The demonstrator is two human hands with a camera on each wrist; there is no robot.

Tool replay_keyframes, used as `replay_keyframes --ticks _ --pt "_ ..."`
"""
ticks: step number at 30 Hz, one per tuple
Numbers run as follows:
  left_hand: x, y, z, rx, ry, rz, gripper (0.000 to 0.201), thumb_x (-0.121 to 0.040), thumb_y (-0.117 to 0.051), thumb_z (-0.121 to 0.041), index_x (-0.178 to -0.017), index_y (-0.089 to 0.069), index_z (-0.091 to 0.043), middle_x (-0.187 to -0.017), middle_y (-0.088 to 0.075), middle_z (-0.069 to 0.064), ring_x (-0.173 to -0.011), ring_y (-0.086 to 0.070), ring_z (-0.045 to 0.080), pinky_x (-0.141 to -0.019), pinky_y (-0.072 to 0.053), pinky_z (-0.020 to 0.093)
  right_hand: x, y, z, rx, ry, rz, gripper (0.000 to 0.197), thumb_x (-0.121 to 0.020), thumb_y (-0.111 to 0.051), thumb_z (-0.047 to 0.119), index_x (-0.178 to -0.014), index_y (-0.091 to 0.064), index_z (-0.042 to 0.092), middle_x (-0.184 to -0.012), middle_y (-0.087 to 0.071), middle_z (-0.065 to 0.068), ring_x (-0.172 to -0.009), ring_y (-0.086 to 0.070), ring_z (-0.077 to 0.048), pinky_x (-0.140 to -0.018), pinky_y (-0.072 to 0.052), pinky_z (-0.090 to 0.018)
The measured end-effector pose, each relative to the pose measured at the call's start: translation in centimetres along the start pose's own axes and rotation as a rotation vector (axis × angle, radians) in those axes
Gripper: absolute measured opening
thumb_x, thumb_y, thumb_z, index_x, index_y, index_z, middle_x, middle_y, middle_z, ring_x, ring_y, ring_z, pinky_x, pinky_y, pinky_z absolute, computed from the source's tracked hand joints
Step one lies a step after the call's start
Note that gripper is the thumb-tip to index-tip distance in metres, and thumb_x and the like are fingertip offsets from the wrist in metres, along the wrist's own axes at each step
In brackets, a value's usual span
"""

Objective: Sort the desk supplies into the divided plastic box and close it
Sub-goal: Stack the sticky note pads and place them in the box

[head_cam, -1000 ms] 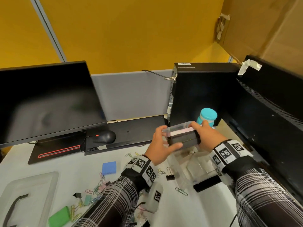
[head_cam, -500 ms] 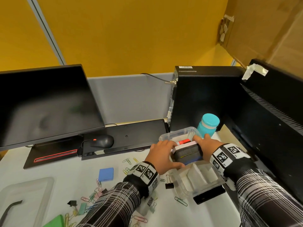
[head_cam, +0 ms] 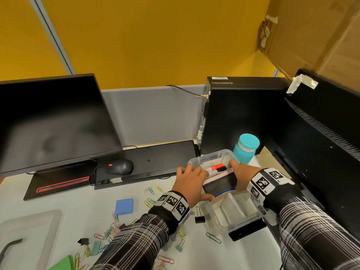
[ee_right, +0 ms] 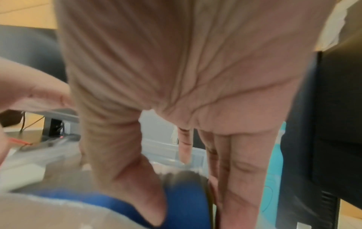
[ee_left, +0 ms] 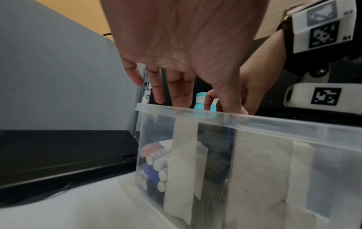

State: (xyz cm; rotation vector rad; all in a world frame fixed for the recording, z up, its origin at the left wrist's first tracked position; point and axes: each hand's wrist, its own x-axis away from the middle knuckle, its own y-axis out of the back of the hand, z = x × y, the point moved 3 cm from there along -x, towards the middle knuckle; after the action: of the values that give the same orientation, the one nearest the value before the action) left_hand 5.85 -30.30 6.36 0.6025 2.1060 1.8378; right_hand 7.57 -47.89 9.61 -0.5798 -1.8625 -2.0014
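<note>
A clear divided plastic box [head_cam: 211, 155] stands open on the desk by the tower. Red and black markers [head_cam: 217, 168] lie in its far compartment. Both hands hold a black and blue whiteboard eraser [head_cam: 220, 185] down in the middle compartment. My left hand [head_cam: 191, 184] grips the eraser's left end, thumb on the near side. My right hand [head_cam: 240, 176] pinches the right end; the right wrist view shows thumb and fingers of the right hand [ee_right: 176, 77] around the blue eraser [ee_right: 184, 193]. The left wrist view shows the box [ee_left: 254, 124] with marker ends [ee_left: 154, 167] behind its wall.
Paper clips [head_cam: 150, 190], binder clips [head_cam: 199, 219], a blue pad [head_cam: 124, 206] and a green pad [head_cam: 62, 265] lie scattered left of the box. A clear lid [head_cam: 29, 230] sits at the near left. A teal bottle [head_cam: 246, 148], keyboard [head_cam: 148, 162], mouse [head_cam: 119, 166] and tower [head_cam: 243, 114] stand behind.
Both hands have lowered the eraser from above the box down into its middle compartment. The markers in the far compartment have come into sight.
</note>
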Motion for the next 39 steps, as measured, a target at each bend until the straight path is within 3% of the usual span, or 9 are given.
replay_keyframes --ticks 10,16,18,22,25,31,34,36,39 --pt "1.9 -1.3 -1.8 -0.101 -0.186 0.114 0.049 -0.098 -0.023 -0.045 -0.122 -0.06 -0.024 -0.133 -0.056 -0.002 -0.14 -0.023 0.027 -0.116 0.003 0.057 -1.2 -0.6 -0.2 -0.078 -0.127 0.027 0.033 -0.095 -0.047 0.027 -0.126 -0.05 0.017 -0.121 -0.058 -0.003 -0.106 -0.056 -0.016 -0.098 -0.044 -0.029" --pt "0.8 -0.9 -2.7 -0.133 -0.178 0.192 0.056 -0.097 -0.022 -0.039 -0.085 -0.071 -0.013 -0.095 -0.071 0.002 -0.131 -0.037 0.025 -0.108 0.021 0.05 -5.1 -3.3 -0.6 -0.417 -0.275 0.024 0.039 -0.085 -0.06 0.033 -0.12 -0.054 0.017 -0.12 -0.057 -0.006 -0.1 -0.052 -0.022 -0.089 -0.039 -0.031" --pt "0.5 -0.9 -2.9 -0.137 -0.172 0.214 0.055 -0.096 -0.024 -0.038 -0.083 -0.07 -0.011 -0.09 -0.072 0.003 -0.128 -0.038 0.027 -0.11 0.02 0.051 -7.0 -4.2 -1.1 -0.458 -0.288 -0.003 0.056 -0.074 -0.067 0.039 -0.124 -0.053 0.018 -0.12 -0.059 -0.009 -0.103 -0.055 -0.026 -0.088 -0.043 -0.034" --pt "0.1 -0.9 -2.8 -0.148 -0.159 0.253 0.054 -0.095 -0.025 -0.037 -0.083 -0.07 -0.01 -0.087 -0.071 0.006 -0.119 -0.044 0.028 -0.115 0.002 0.053 -9.2 -5.2 -2.0 -0.475 -0.335 -0.043 0.065 -0.069 -0.068 0.037 -0.128 -0.05 0.018 -0.095 -0.06 -0.003 -0.069 -0.05 -0.012 -0.05 -0.034 -0.024" --pt "-0.1 -1.0 -2.8 -0.181 -0.161 0.239 0.056 -0.095 -0.023 -0.039 -0.087 -0.07 -0.01 -0.091 -0.071 0.006 -0.111 -0.047 0.028 -0.113 -0.012 0.051 -8.9 -5.1 -1.1 -0.402 -0.326 -0.027 0.053 -0.083 -0.058 0.029 -0.132 -0.047 0.013 -0.106 -0.058 -0.008 -0.075 -0.05 -0.014 -0.061 -0.04 -0.023" --pt "0.3 -0.3 -2.9 -0.148 -0.136 0.187 0.048 -0.096 -0.027 -0.036 -0.093 -0.066 -0.008 -0.096 -0.07 0.009 -0.119 -0.045 0.029 -0.116 -0.005 0.049 -6.0 -3.6 1.1 -0.118 -0.237 0.032 0.047 -0.094 -0.044 0.031 -0.137 -0.043 0.01 -0.135 -0.05 -0.013 -0.124 -0.047 -0.029 -0.101 -0.037 -0.035" --pt "1.2 0.1 -2.5 0.017 -0.139 0.151 0.048 -0.095 -0.025 -0.036 -0.116 -0.06 -0.01 -0.125 -0.059 0.009 -0.132 -0.035 0.03 -0.117 -0.005 0.053 -5.3 -3.6 1.3 -0.088 -0.181 0.035 0.038 -0.094 -0.047 0.016 -0.131 -0.049 0.007 -0.119 -0.056 -0.016 -0.112 -0.053 -0.03 -0.096 -0.043 -0.037" --pt "2.1 0.2 -1.1 0.09 -0.145 0.027 0.053 -0.089 -0.019 -0.04 -0.122 -0.055 -0.019 -0.132 -0.05 0.003 -0.131 -0.034 0.024 -0.114 -0.015 0.053 -6.8 -4.2 0.0 -0.164 -0.188 -0.033 0.04 -0.085 -0.056 0.021 -0.124 -0.053 0.018 -0.103 -0.059 -0.007 -0.09 -0.055 -0.023 -0.077 -0.049 -0.034" --pt "5.1 0.6 3.4 0.212 -0.075 -0.156 0.042 -0.092 -0.032 -0.037 -0.132 -0.044 -0.027 -0.133 -0.044 -0.004 -0.125 -0.036 0.017 -0.108 -0.027 0.04 -6.8 -4.3 -0.1 -0.122 -0.176 0.011 0.046 -0.083 -0.056 0.033 -0.128 -0.051 0.021 -0.108 -0.059 -0.003 -0.086 -0.055 -0.018 -0.074 -0.045 -0.03"
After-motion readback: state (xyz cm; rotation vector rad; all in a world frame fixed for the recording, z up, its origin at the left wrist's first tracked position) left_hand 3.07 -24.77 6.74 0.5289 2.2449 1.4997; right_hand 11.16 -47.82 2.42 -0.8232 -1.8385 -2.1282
